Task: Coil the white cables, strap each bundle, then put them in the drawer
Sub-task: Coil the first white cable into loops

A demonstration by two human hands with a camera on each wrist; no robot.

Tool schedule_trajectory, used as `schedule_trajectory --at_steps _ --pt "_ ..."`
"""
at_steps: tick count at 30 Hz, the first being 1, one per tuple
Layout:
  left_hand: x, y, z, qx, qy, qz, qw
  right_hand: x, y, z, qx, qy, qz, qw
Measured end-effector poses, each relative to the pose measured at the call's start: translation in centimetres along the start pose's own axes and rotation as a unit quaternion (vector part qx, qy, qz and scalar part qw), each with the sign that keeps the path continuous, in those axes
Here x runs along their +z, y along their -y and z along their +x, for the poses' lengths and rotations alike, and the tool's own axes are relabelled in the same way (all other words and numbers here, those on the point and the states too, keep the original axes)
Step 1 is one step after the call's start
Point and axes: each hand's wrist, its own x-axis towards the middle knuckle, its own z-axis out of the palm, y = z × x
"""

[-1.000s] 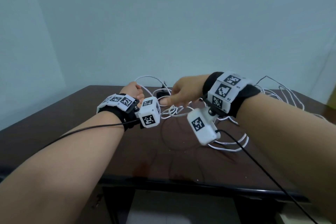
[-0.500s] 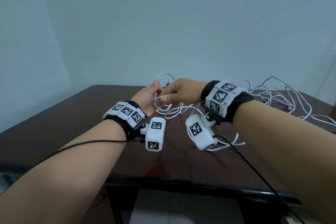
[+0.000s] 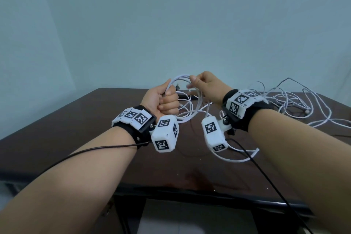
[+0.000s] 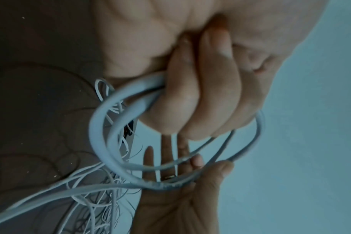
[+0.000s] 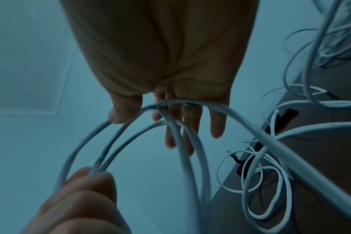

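White cable [image 3: 187, 99] hangs in a few loose loops between the two hands, raised above the dark tabletop [image 3: 76, 138]. Nearest, a slack run of it curves low over the tabletop under the right wrist and climbs back up toward the loops. The left hand [image 3: 163, 100] is a fist around one side of the loops, its fingers [image 4: 200, 98] curled tight over the strands, which leave the fist at top and bottom. The right hand [image 3: 207, 86] meets the top of the same loops close beside the left; in the right wrist view the thumb [image 5: 126, 109] sits against one strand while the other fingers [image 5: 216, 125] lie fairly straight with the strands crossing them, so whether it truly pinches the cable I cannot tell. Farther back and to the right, a loose tangle of more white cables [image 3: 296, 104] sprawls over the tabletop, well apart from the hands, with one strand trailing toward the right edge. A small dark object [image 3: 188, 97], too indistinct to identify, lies on the tabletop behind the loops. Beyond stands a plain pale wall [image 3: 171, 24].
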Motion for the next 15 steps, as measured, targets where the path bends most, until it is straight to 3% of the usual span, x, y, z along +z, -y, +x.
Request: schedule_trajectory --at_steps 4,8,12,15 --pt "0.3 0.1 0.5 -0.017 -0.030 0.019 0.999 0.0 -0.8 0.1 0.031 0.012 0.058 0.998" --pt "0.4 0.8 1.3 0.025 -0.096 0.086 0.991 0.7 -0.9 0.6 0.066 -0.027 0.076 0.995" --pt "0.0 1.2 1.5 0.032 -0.125 0.121 0.984 0.7 -0.9 0.4 0.080 -0.013 -0.034 0.996" --pt "-0.6 0.7 1.6 0.049 -0.165 0.074 0.982 0.2 -0.8 -0.1 0.097 0.023 -0.127 0.987"
